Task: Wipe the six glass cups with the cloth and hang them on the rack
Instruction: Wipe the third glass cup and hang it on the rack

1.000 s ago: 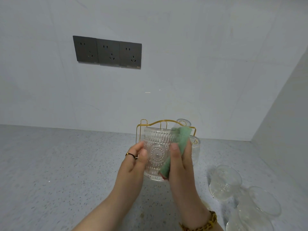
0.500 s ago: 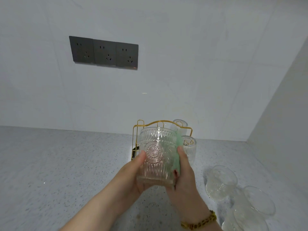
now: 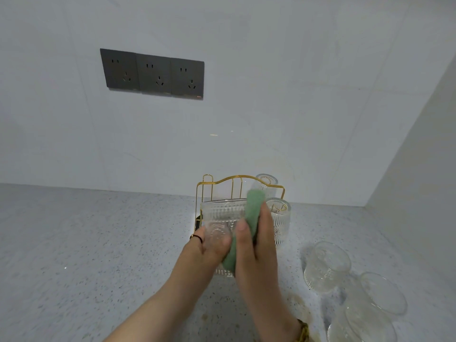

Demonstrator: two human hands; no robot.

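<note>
head | step, as we judge it: wiping the third cup | our left hand [image 3: 209, 248] grips the glass cup [image 3: 222, 213] before the rack [image 3: 214, 183], above the worktop [image 3: 98, 243] | our right hand [image 3: 256, 243] pinches the cloth [image 3: 253, 208] against its wall | two hung cups [image 3: 280, 218] | waiting cups [image 3: 325, 265] lie right | next: invert it onto a free prong

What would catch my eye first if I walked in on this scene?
In the centre, a left hand grips a patterned glass cup while the right hand holds a green cloth against its side. Just behind stands a gold wire rack with two hung cups. More cups lie on the speckled counter, lower right.
</note>
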